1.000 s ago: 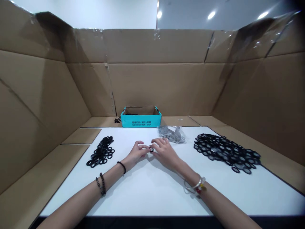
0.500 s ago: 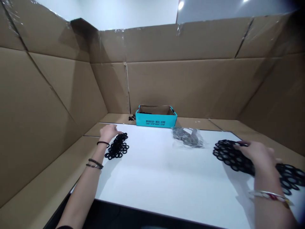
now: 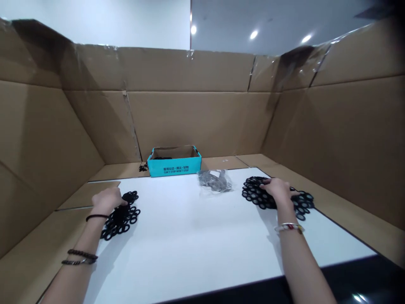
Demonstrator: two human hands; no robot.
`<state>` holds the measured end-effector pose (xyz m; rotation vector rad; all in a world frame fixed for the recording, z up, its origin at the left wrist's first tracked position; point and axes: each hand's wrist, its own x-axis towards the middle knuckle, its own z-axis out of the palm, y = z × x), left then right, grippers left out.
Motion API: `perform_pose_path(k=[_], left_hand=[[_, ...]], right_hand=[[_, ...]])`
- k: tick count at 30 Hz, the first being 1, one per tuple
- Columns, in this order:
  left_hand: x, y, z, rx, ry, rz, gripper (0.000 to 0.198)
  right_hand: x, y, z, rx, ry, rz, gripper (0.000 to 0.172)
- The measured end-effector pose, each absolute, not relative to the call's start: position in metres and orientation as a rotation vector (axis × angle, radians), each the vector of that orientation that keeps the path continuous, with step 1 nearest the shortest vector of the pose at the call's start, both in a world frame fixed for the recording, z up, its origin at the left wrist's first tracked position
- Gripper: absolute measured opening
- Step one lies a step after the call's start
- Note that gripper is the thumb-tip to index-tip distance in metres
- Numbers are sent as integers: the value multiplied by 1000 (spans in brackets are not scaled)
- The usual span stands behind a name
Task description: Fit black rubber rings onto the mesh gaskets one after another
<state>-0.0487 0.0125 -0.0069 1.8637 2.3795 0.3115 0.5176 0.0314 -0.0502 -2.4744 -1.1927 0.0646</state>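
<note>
My left hand [image 3: 106,200] is at a loose pile of black rings [image 3: 118,219] on the left of the white tabletop. Its fingers look curled together, with a fingertip touching the pile; what they pinch is too small to make out. On the right, my right hand [image 3: 278,190] rests over a flat spread of black rings [image 3: 257,195], fingers apart and touching them. The rings lie close together, some overlapping. The hand and wrist hide part of this spread, and no ring is seen lifted off the table.
A turquoise box [image 3: 175,167] with black items inside stands at the back. Small black pieces [image 3: 143,167] lie beside it. A clear plastic bag [image 3: 215,180] of grey or dark items sits in front to the right. Tall cardboard walls [image 3: 196,122] enclose the white tabletop [image 3: 190,236].
The view has turned to the right. My left hand has shifted from the far end of its pile toward the pile's middle. My right hand stays over the spread of rings.
</note>
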Motion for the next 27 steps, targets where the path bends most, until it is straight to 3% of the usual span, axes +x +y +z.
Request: perform_pose_path(k=[3, 8, 15, 27], left_hand=[[-33, 7, 4, 1861, 2553, 154, 24], [13, 6, -12, 2306, 1885, 738, 31], [71, -11, -48, 2772, 1336, 386, 22], [76, -12, -47, 2733, 1335, 287, 25]], right_hand=[[516, 31, -51, -2451, -1168, -45, 33], [500, 30, -43, -2441, -1199, -92, 32], [459, 26, -27, -2074, -1898, 227, 31], [425, 35, -51, -1949, -2216, 454, 23]])
